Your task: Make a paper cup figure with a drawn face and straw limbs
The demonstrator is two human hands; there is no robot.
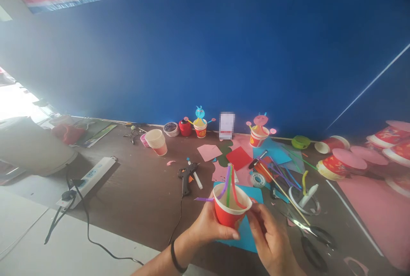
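Note:
My left hand [209, 225] is wrapped round a red and white paper cup [229, 218], thumb across its front. Three drinking straws stand in the cup: a purple straw [222, 188] that bends out past the left side, a green straw [228, 190] and a red straw [235, 193] that bends toward the right wall. Their tops meet above the cup. The fingers of my right hand [267, 231] are closed against the cup's right side, where the red straw leads; what lies between the fingertips is hidden. Under the cup is a blue sheet [245, 235].
A black glue gun [186, 177] and its cord lie left of the cup, beyond them a power strip [92, 178]. Scissors [312, 231] lie at right. Stacked paper cups [156, 142] and two cup figures [200, 127] stand behind, with tape [258, 179] and coloured paper nearer.

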